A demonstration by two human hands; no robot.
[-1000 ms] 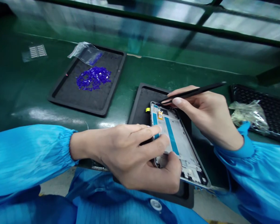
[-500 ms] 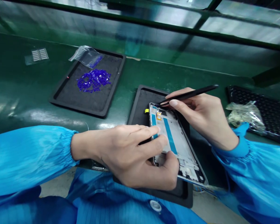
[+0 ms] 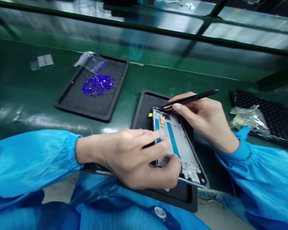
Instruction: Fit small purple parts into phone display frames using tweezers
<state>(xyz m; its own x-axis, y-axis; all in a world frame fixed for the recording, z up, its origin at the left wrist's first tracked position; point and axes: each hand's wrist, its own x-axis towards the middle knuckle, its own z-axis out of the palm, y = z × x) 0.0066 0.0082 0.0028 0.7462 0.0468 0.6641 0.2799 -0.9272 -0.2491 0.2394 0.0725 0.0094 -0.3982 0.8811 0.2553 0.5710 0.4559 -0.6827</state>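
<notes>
A phone frame (image 3: 182,150) with blue strips and a small orange part near its top lies tilted on a black tray (image 3: 146,105) in front of me. My left hand (image 3: 136,156) grips the frame's left edge, fingers and thumb curled onto it. My right hand (image 3: 204,118) pinches black tweezers (image 3: 192,98), their tip touching the frame's top edge.
A second black tray (image 3: 69,102) at the back left holds a heap of small blue parts (image 3: 97,84) and a clear bag (image 3: 90,60). A small strip of parts (image 3: 44,60) lies far left. At the right, a black grid tray (image 3: 273,111) carries a crumpled clear bag (image 3: 248,118).
Both hands keep their grips on the frame and tweezers. The view has shifted slightly, so everything sits a little lower and further left.
</notes>
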